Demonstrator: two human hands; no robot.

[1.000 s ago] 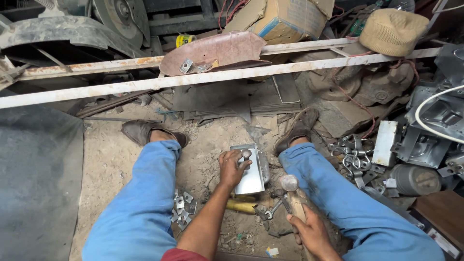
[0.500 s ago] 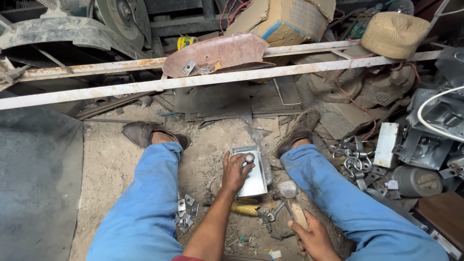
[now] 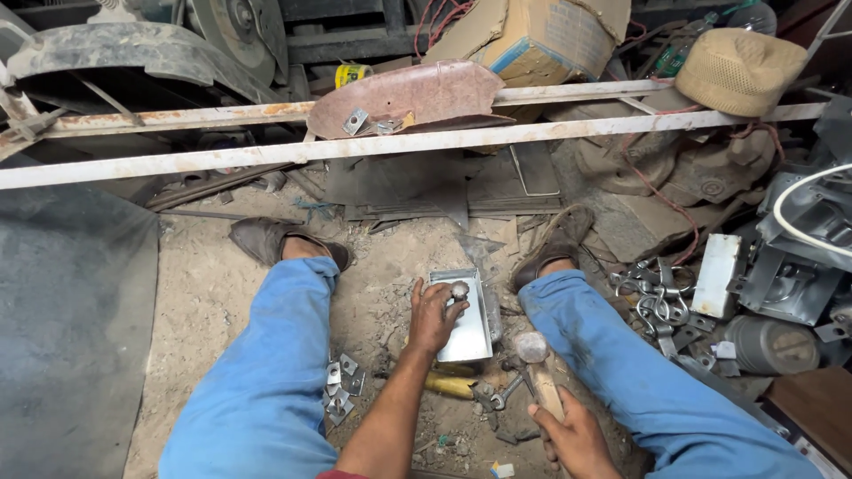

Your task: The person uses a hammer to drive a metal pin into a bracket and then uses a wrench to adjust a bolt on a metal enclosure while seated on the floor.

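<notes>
Seated on the dirt floor [image 3: 204, 293], left hand [image 3: 435, 312] pins a small round metal piece [image 3: 460, 289] onto the shallow metal tray [image 3: 470, 333] between the legs; right hand [image 3: 575, 436] grips hammer [image 3: 532, 349], poised beside it, no strike landed.

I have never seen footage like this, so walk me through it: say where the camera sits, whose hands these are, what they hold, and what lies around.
The camera sits on a person's head, looking down at their blue-trousered legs stretched over a dirt floor. The left hand pinches a small round grey metal piece over a shiny rectangular metal tray. The right hand grips a wooden-handled hammer. Between the legs lie a yellow-handled tool and small metal brackets; silver metal rings pile up to the right.
</notes>
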